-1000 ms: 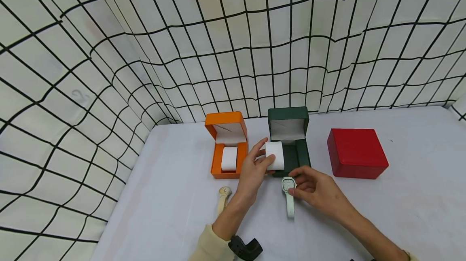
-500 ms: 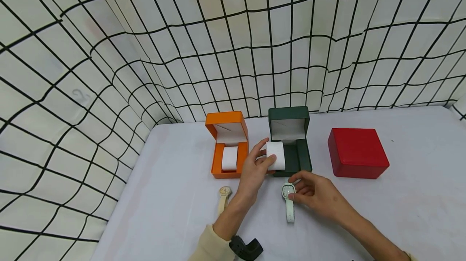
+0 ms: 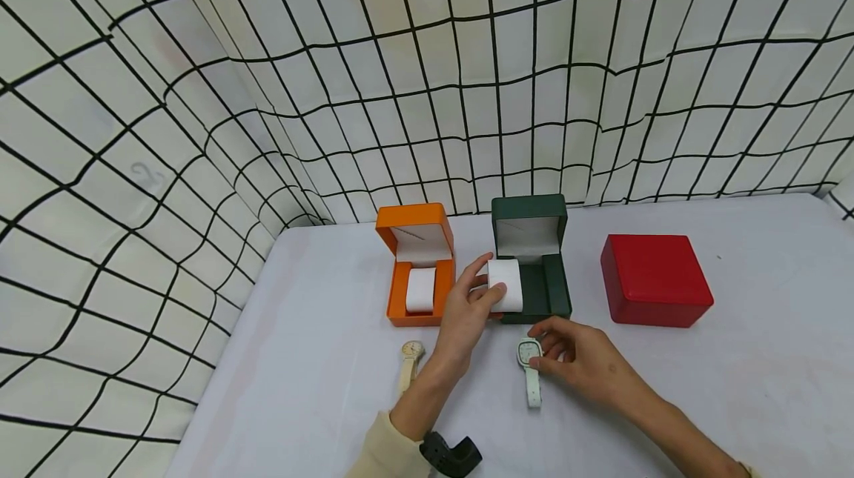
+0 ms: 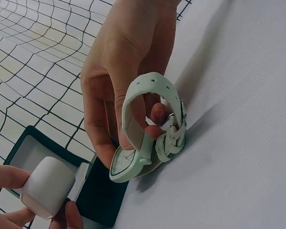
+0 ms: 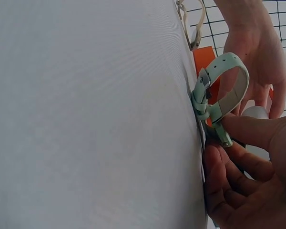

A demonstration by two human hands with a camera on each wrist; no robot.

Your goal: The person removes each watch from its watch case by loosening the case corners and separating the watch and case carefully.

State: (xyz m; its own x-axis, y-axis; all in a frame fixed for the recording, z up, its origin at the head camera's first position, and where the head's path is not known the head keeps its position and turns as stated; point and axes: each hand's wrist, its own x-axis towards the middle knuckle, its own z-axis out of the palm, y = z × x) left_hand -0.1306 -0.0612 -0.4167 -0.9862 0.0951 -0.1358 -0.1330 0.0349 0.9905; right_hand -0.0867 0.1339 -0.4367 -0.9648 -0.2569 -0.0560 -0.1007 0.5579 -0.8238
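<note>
A white watch cushion (image 3: 505,285) is gripped between the thumb and fingers of my left hand (image 3: 463,319), over the left part of the open green box (image 3: 534,287). My right hand (image 3: 587,359) pinches a mint-green watch (image 3: 529,352) by its case, just in front of that box. In the left wrist view the watch strap (image 4: 150,83) forms a buckled loop, and the white cushion (image 4: 48,187) is in the left fingers. The right wrist view shows the mint strap (image 5: 242,83) beside the right thumb. A cream watch (image 3: 412,350) lies left of my left forearm.
An open orange box (image 3: 398,293) holding a white cushion (image 3: 420,290) stands left of the green one. To the right sits a closed red box (image 3: 657,280). A black net over pale sheeting (image 3: 427,115) rises behind the white table (image 3: 300,359).
My right hand and the mint watch have moved slightly toward the table's front, away from the green box. My left hand keeps its grip on the cushion in nearly the same place.
</note>
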